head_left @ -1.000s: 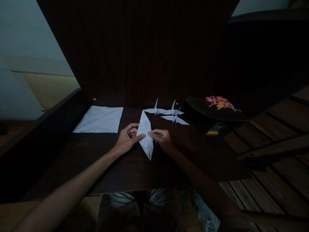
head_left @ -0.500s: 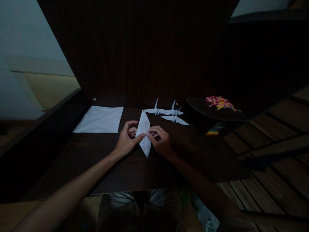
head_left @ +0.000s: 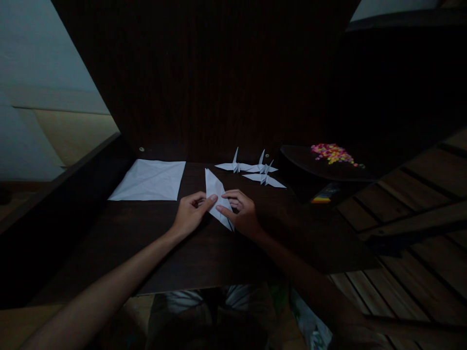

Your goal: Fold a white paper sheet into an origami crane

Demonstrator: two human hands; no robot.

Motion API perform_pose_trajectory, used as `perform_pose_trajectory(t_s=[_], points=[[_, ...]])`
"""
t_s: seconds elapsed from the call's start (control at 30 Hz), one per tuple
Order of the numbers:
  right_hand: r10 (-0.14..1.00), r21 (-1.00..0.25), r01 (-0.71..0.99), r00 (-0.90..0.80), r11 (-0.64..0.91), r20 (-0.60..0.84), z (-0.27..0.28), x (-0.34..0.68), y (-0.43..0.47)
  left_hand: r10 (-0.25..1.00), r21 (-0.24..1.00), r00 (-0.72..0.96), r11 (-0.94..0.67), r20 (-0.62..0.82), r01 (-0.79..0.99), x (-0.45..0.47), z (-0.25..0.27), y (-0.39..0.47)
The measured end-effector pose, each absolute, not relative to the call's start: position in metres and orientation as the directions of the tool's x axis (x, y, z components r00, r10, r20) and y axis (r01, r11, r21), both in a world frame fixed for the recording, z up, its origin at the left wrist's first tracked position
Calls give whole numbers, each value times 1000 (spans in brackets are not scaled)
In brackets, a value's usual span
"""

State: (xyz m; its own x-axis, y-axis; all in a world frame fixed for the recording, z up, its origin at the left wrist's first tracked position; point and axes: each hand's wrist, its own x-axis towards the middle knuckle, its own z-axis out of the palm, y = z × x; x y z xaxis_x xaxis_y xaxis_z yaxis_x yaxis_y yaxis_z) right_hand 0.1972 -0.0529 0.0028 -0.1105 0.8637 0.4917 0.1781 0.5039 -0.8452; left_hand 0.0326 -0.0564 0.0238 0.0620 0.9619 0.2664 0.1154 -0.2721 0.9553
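Between my two hands is a folded white origami paper (head_left: 215,187), a long diamond tilted with its upper tip to the left. My left hand (head_left: 191,210) pinches its left edge, thumb on the front face and fingers behind. On the opposite edge my right hand (head_left: 243,212) grips it, thumb across the lower front and fingers curled at the upper right. Just beyond, three white paper cranes (head_left: 265,179) rest on the dark tabletop (head_left: 153,243). To the left lies a creased white sheet of paper (head_left: 151,180), flat.
A dark upright panel (head_left: 219,82) rises behind the tabletop, and a low side board (head_left: 69,189) runs along the left. At the right, a dark raised shelf (head_left: 302,158) bears a heap of small colourful pieces (head_left: 332,153). Wooden slats (head_left: 419,218) lie beyond it.
The folded paper has turned, its upper tip swinging left and its lower tip right. My right thumb has shifted lower on its face. The cranes and flat sheet stay put.
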Motion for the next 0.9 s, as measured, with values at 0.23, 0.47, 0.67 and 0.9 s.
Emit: perform_pose_trajectory(t_s=[0.23,0.47,0.67,0.9], points=[[864,-847,174,-54,502,501,6,197,-54,954,938,38,-300,298,173,30,28,-55],[839,-825,153,-57,543,541,5,197,-54,962,958,-17,-268,271,104,29,31,-56],[818,-804,175,-17,569,575,5,198,-53,962,966,-97,-258,257,8,30,28,-54],[822,-811,159,-8,563,569,5,198,-52,915,910,-69,-384,398,153,29,30,-56]])
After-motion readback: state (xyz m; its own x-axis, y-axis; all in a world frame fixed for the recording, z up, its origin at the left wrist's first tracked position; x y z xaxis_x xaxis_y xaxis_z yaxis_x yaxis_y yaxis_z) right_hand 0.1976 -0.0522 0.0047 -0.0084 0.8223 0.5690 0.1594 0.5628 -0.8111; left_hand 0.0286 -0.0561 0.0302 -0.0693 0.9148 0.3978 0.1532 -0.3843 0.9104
